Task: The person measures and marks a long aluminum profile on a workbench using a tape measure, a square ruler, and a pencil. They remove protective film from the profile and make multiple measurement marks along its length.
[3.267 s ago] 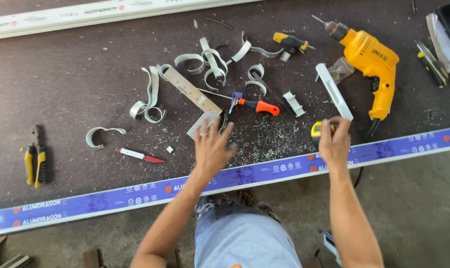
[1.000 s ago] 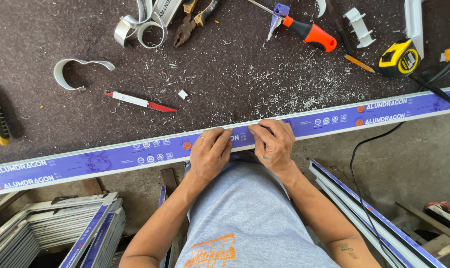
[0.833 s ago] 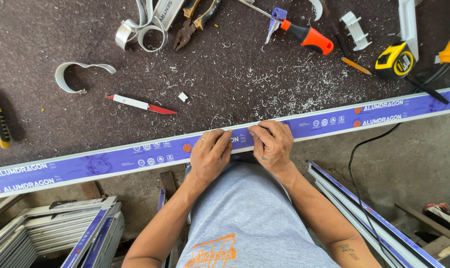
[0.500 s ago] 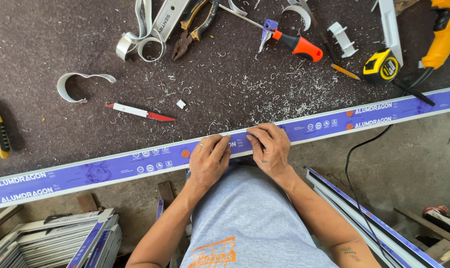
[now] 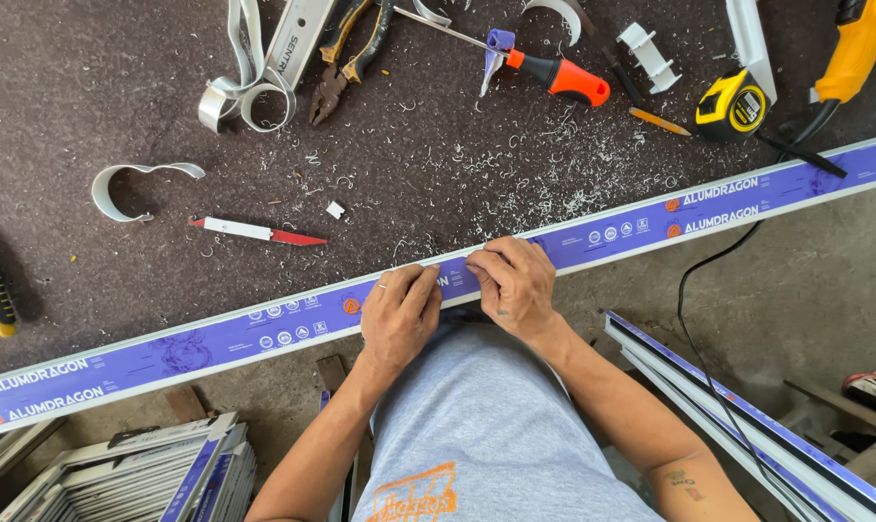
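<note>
Aluminium profile (image 5: 264, 333), long, wrapped in purple protective film, lies along the near edge of the dark workbench (image 5: 119, 97), running left to right. Left hand (image 5: 399, 314) rests on it, fingers curled over the top face. Right hand (image 5: 515, 285) just beside, fingertips pinched together at the film's upper edge; whether a flap is actually gripped, cannot tell. Step in hand looks like picking at the film. A next move would call for a firm fingernail hold. Metal shavings (image 5: 554, 184), screwdriver (image 5: 549, 70), tape measure (image 5: 733, 104), pliers (image 5: 346, 58) lie beyond.
</note>
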